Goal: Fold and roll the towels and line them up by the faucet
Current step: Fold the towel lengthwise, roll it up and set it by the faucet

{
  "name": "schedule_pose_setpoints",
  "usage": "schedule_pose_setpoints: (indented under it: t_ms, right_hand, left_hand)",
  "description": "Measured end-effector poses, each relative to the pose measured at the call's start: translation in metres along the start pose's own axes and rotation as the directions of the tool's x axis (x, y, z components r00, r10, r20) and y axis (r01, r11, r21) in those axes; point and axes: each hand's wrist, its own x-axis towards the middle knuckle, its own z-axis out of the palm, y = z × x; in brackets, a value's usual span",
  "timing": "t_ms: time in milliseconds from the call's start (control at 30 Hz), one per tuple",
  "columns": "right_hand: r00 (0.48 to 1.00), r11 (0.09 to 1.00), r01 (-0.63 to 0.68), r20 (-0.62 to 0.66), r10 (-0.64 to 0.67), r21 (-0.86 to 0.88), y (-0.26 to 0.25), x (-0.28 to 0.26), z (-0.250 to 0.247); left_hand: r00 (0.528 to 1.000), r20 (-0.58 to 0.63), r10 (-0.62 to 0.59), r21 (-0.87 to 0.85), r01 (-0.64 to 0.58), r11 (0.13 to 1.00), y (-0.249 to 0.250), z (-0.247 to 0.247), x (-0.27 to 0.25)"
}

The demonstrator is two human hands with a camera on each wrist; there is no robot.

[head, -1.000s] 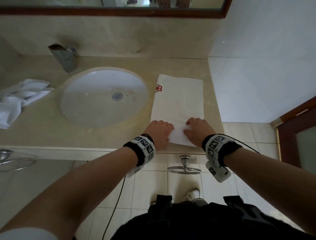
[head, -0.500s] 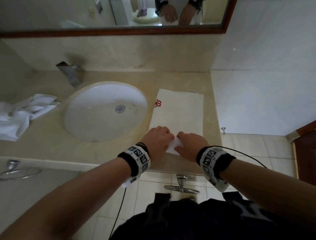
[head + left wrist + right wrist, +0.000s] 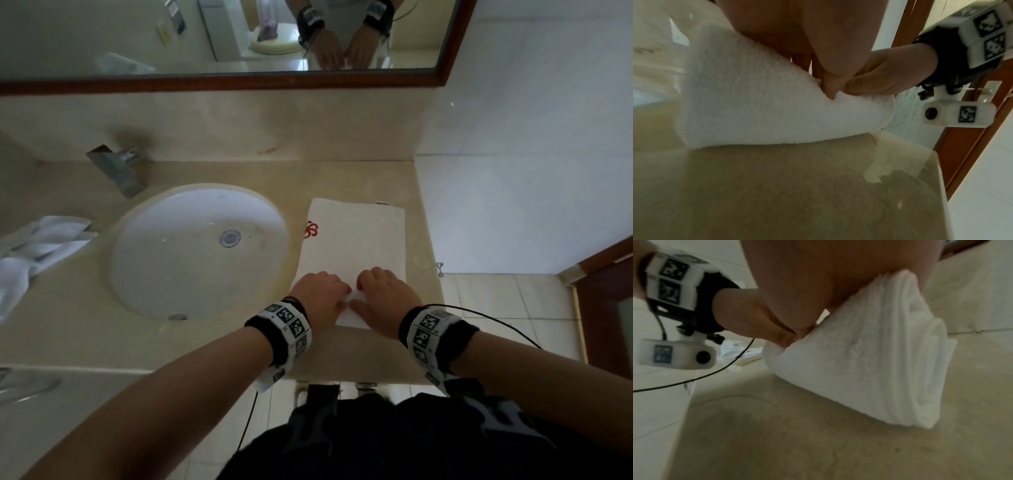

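A white terry towel [image 3: 760,104] lies on the beige stone counter [image 3: 777,186], its near end rolled up into a thick, rounded edge. Directly above the towel, the left hand [image 3: 818,40] comes down from the top, its fingers [image 3: 829,87] curled and digging into the roll. Just to the right of that spot the right hand [image 3: 885,71] reaches in, its thumb pressed on the towel's top and touching the left fingers. Further right of the towel, the right wrist wears a black band [image 3: 949,47] with white blocks of square black-and-white markers, and a small white camera [image 3: 957,115] hangs below it. Behind stands a brown wooden door frame [image 3: 906,24].
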Motion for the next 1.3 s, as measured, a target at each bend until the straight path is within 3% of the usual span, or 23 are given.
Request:
schedule_pose_setpoints:
  t_ms: [300,433,533,700,900,967,1100,1200,1300]
  right_hand:
    - [0.991,0.995,-0.099,0.086,0.098,0.004,0.002,0.022,-0.007]
    - [0.972,0.985,-0.168,0.162,0.17,-0.023,0.004,0.032,-0.011]
    - [0.965,0.982,-0.189,0.185,0.188,-0.015,0.007,0.04,-0.016]
    - [0.995,0.995,-0.096,0.043,0.094,0.033,0.015,0.043,-0.02]
    - [0.997,0.998,-0.013,0.076,0.017,-0.053,0.016,0.04,-0.028]
    - [0.993,0.997,-0.018,0.111,0.025,-0.069,0.019,0.042,-0.028]
    - [0.984,0.995,-0.099,0.151,0.095,0.019,0.027,0.054,-0.027]
    - [0.971,0.985,-0.155,0.198,0.137,0.078,0.031,0.063,-0.031]
    - [0.97,0.98,-0.173,0.189,0.153,0.095,0.034,0.069,-0.033]
  left_hand:
    - [0.989,-0.083,0.126,0.002,-0.127,0.992,-0.011,0.002,0.009]
    - [0.979,0.033,0.203,0.098,-0.206,0.974,-0.012,0.001,0.012]
    - [0.983,0.05,0.179,0.13,-0.184,0.974,-0.016,-0.001,0.019]
    - [0.989,0.075,0.129,0.052,-0.133,0.99,-0.019,-0.009,0.035]
    - [0.995,0.085,-0.052,-0.141,0.064,0.988,-0.029,-0.018,0.046]
    - [0.997,0.068,-0.031,-0.097,0.037,0.995,-0.028,-0.02,0.049]
    - [0.995,-0.091,0.028,0.01,-0.027,1.0,-0.025,-0.02,0.05]
    - [0.993,-0.056,0.106,0.095,-0.1,0.99,-0.024,-0.019,0.047]
    - [0.997,-0.028,0.078,0.138,-0.074,0.988,-0.028,-0.019,0.051]
